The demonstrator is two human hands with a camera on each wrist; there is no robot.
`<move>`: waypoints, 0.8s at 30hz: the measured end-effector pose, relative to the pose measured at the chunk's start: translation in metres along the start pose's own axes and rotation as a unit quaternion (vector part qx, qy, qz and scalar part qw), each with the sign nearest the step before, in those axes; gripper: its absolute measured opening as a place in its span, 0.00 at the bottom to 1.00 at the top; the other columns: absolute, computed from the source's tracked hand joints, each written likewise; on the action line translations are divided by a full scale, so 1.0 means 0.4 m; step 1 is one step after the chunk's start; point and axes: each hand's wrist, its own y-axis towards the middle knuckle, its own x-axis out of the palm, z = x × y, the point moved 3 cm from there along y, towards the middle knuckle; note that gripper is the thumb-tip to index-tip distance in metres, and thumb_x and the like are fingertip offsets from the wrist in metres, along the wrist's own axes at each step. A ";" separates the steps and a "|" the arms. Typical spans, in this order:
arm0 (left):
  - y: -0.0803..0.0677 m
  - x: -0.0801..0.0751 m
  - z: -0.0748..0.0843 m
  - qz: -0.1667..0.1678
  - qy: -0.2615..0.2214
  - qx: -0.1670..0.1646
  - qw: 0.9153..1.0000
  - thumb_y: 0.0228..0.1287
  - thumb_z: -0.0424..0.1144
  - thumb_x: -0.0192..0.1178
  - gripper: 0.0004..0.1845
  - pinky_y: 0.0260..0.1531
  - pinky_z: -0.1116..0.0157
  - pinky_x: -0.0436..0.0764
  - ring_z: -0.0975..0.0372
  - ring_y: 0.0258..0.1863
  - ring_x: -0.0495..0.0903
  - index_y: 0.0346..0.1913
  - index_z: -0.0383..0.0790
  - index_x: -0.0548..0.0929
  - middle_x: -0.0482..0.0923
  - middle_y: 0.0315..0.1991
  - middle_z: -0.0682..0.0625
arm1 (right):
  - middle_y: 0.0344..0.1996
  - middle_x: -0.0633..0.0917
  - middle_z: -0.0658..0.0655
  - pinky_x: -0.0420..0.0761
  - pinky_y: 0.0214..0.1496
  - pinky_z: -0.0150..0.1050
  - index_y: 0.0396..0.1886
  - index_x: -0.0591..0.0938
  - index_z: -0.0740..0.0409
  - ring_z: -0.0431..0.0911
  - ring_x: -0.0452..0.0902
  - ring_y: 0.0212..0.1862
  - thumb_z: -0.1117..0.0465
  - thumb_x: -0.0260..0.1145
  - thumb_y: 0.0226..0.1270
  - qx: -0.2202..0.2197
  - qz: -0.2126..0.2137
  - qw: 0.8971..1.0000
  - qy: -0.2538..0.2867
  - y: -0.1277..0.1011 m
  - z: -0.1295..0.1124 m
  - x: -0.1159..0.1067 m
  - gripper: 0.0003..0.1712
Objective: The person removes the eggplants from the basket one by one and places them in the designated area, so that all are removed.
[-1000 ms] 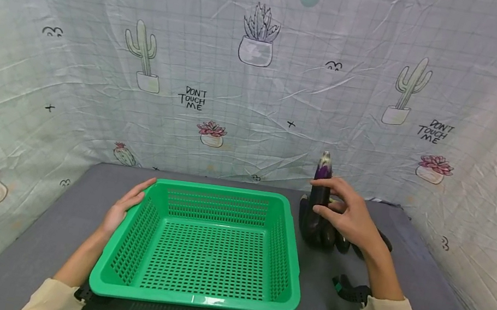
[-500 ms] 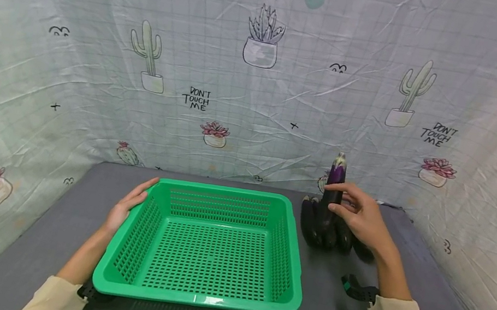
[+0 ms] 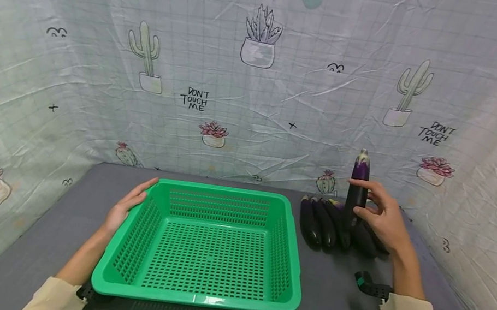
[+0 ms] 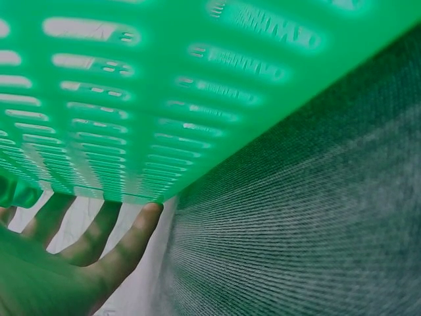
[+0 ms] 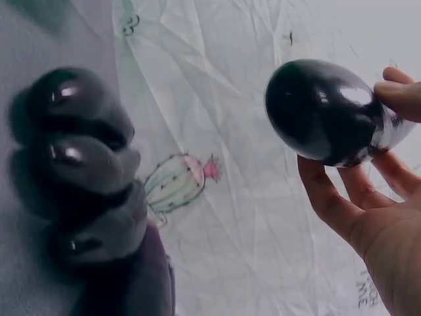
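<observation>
My right hand (image 3: 380, 214) grips a dark purple eggplant (image 3: 357, 188) and holds it upright above a row of several eggplants (image 3: 323, 226) lying on the grey table, right of the basket. In the right wrist view the held eggplant (image 5: 325, 112) shows its rounded end, pinched between my fingers (image 5: 342, 197) and thumb, with the lying eggplants (image 5: 82, 164) to the left. My left hand (image 3: 127, 205) rests flat with straight fingers against the left wall of the green plastic basket (image 3: 198, 298). The left wrist view shows the basket wall (image 4: 164, 85) close up and my fingers (image 4: 99, 243) behind it.
A grey cloth-covered table (image 3: 40, 229) carries everything. A white sheet printed with cacti (image 3: 254, 67) hangs close behind and along both sides. The basket's inside holds nothing.
My right hand has carried the upright eggplant to the right, away from the basket and over the far end of the row. The left hand and basket have stayed put.
</observation>
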 end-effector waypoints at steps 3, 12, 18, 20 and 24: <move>-0.003 -0.002 -0.002 0.004 0.001 -0.012 1.000 0.88 0.37 0.30 0.29 0.63 0.77 0.75 0.76 0.68 0.71 0.82 0.26 0.43 0.60 0.74 0.63 | 0.65 0.72 0.35 0.54 0.74 0.77 0.72 0.75 0.62 0.26 0.58 0.72 0.74 0.65 0.71 0.000 0.002 1.000 0.010 -0.005 0.012 -0.019 0.30; -0.005 -0.001 -0.002 0.007 0.002 -0.025 1.000 0.88 0.39 0.30 0.30 0.63 0.78 0.74 0.77 0.68 0.71 0.82 0.27 0.43 0.60 0.74 0.63 | 0.70 0.72 0.54 0.76 0.65 0.58 0.72 0.76 0.59 0.47 0.66 0.68 0.75 0.64 0.72 0.043 0.012 0.997 -0.060 -0.031 0.049 -0.078 0.30; -0.008 0.001 0.000 -0.003 -0.022 -0.021 1.000 0.88 0.38 0.30 0.30 0.62 0.75 0.77 0.73 0.67 0.74 0.82 0.27 0.41 0.62 0.74 0.63 | 0.69 0.72 0.57 0.60 0.67 0.82 0.70 0.78 0.59 0.59 0.61 0.77 0.70 0.65 0.74 0.076 0.025 0.995 -0.053 -0.048 0.086 -0.111 0.26; -0.008 0.002 0.001 -0.004 -0.024 -0.019 1.000 0.88 0.38 0.29 0.30 0.62 0.75 0.78 0.73 0.67 0.74 0.82 0.27 0.41 0.63 0.74 0.63 | 0.64 0.76 0.44 0.62 0.67 0.80 0.68 0.79 0.61 0.41 0.64 0.75 0.67 0.65 0.75 0.074 0.026 0.995 -0.062 -0.056 0.097 -0.122 0.24; -0.007 0.003 0.001 -0.008 -0.045 -0.023 0.999 0.88 0.38 0.29 0.30 0.63 0.74 0.78 0.71 0.67 0.75 0.83 0.29 0.41 0.64 0.74 0.62 | 0.58 0.73 0.24 0.68 0.69 0.70 0.69 0.80 0.58 0.17 0.60 0.62 0.62 0.65 0.77 0.085 0.029 0.991 -0.095 -0.077 0.114 -0.149 0.23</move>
